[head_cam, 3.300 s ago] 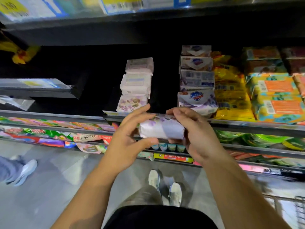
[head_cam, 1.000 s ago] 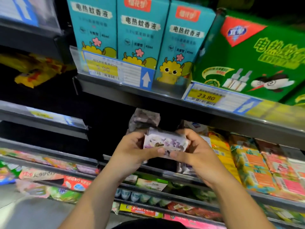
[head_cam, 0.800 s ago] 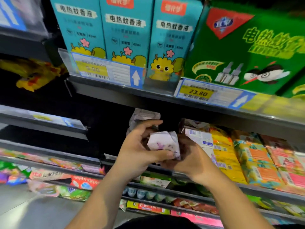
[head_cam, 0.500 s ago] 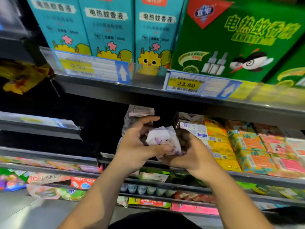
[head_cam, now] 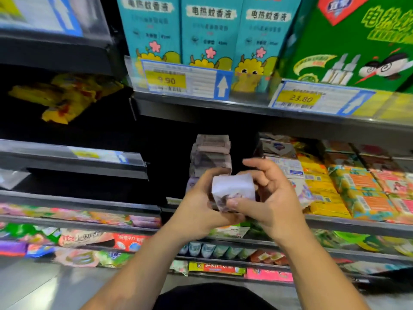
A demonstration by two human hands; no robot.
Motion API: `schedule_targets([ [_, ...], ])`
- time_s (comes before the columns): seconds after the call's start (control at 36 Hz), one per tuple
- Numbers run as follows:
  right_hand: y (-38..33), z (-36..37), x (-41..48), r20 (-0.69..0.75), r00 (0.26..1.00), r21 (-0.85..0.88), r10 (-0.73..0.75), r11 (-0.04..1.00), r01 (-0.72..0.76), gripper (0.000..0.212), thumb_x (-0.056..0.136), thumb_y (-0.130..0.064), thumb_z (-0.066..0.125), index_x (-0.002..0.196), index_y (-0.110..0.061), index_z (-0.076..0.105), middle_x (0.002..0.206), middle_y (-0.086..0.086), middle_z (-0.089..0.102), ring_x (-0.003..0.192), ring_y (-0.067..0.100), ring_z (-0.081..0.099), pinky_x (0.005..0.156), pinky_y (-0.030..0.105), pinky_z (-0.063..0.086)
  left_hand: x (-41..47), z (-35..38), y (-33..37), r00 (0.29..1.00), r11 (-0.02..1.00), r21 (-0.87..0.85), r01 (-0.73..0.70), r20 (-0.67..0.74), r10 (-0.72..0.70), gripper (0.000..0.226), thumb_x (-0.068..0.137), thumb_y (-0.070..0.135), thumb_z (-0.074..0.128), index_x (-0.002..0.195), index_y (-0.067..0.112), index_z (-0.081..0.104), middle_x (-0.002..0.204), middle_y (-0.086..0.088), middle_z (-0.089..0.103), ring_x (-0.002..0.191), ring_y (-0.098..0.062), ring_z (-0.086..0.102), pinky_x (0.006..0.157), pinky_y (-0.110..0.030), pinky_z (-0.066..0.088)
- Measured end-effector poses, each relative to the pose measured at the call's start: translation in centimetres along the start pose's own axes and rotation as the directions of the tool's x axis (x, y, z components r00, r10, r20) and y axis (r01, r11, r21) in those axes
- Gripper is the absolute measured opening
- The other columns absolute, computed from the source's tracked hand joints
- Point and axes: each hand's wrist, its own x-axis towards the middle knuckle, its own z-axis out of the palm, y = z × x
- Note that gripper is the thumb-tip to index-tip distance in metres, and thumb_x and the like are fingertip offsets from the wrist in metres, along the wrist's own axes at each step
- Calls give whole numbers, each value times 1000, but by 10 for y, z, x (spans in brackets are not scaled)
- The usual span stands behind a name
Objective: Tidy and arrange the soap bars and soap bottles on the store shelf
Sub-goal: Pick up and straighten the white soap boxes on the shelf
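A white soap bar with purple flowers on its wrapper (head_cam: 232, 191) is held end-on in front of the dark shelf. My left hand (head_cam: 201, 202) grips it from the left and below. My right hand (head_cam: 270, 195) holds it from the right, thumb on its lower face, index finger lifted free. Just behind stands a stack of similar wrapped soap bars (head_cam: 211, 155). To the right lies a pile of white boxed soap bars (head_cam: 283, 162), partly hidden by my right hand.
Yellow and orange soap packs (head_cam: 348, 189) fill the shelf's right part. A shelf edge with price tags (head_cam: 187, 81) hangs above, carrying teal boxes (head_cam: 210, 27) and a green box (head_cam: 357, 41). Lower shelves (head_cam: 89, 240) hold colourful packets. Left of the stack the shelf is dark.
The soap bar has been turned from lying flat between both hands to standing end-on, and raised toward the stack. The view has tilted upward to the upper shelf.
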Motion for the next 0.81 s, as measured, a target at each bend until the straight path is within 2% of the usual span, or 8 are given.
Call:
schedule_targets([
  [0.14, -4, -2, -7, -62, 998, -71, -4, 997, -1, 61, 52, -30, 92, 107, -42, 67, 95, 4, 73, 88, 25, 70, 75, 42, 60, -5, -12, -5, 999, 1000, -25, 7, -46, -8, 84, 64, 9, 92, 130, 29, 44, 114, 4, 67, 101, -11, 69, 82, -30, 57],
  [0.25, -9, -9, -8, -120, 992, 1, 28, 1000, -28, 56, 60, -13, 88, 111, -24, 67, 89, 3, 73, 82, 19, 70, 71, 31, 59, -6, -16, 0, 993, 967, -254, -25, -116, -5, 83, 57, 6, 90, 127, 20, 50, 112, -12, 69, 97, -26, 71, 77, -36, 60],
  [0.33, -13, -11, -5, -96, 992, 30, 83, 996, -81, 44, 63, -24, 86, 105, -29, 72, 94, 4, 74, 87, 19, 69, 72, 29, 58, -1, -12, 6, 984, 906, -421, -53, -179, -25, 76, 52, 13, 88, 120, 15, 55, 99, -4, 73, 94, -27, 71, 73, -36, 59],
  [0.42, -15, -15, -3, -72, 982, 28, 176, 984, -175, 32, 74, -24, 77, 105, -20, 71, 96, 5, 75, 83, 17, 69, 67, 23, 54, 3, -4, 13, 975, 864, -503, -29, -206, -87, 61, 61, 17, 85, 114, 10, 57, 101, -8, 72, 93, -27, 71, 71, -35, 59],
  [0.47, -15, -16, -1, -63, 969, -32, 238, 970, -241, 29, 78, -34, 76, 100, -16, 72, 89, 7, 73, 72, 16, 63, 57, 24, 47, 5, -1, 15, 965, 887, -461, 24, -220, -140, 47, 71, 23, 78, 111, 8, 59, 99, -8, 72, 85, -22, 71, 62, -31, 55],
  [0.58, -5, -22, -4, -107, 886, -117, 451, 879, -462, 43, 89, -51, 64, 95, -9, 65, 63, 11, 60, 46, 21, 48, 39, 23, 32, 5, 0, 12, 943, 931, -248, 269, -127, -306, 32, 92, 33, 69, 107, 5, 63, 67, -4, 66, 51, -17, 55, 40, -22, 35],
  [0.69, 4, -30, -11, -51, 796, -208, 603, 774, -599, 43, 100, -49, 51, 107, -8, 61, 68, 13, 66, 41, 19, 50, 34, 20, 29, 4, 2, 4, 910, 905, -117, 409, -25, -414, 26, 98, 34, 61, 105, 8, 63, 60, -4, 62, 43, -18, 50, 36, -20, 28],
  [0.81, -1, -34, -10, 6, 777, -159, 630, 768, -621, 32, 100, -44, 54, 120, -19, 57, 88, 14, 72, 48, 21, 59, 37, 23, 41, 5, 5, 1, 930, 927, -96, 363, -23, -366, 23, 100, 26, 59, 118, 11, 55, 78, -6, 66, 47, -17, 57, 38, -23, 41],
])
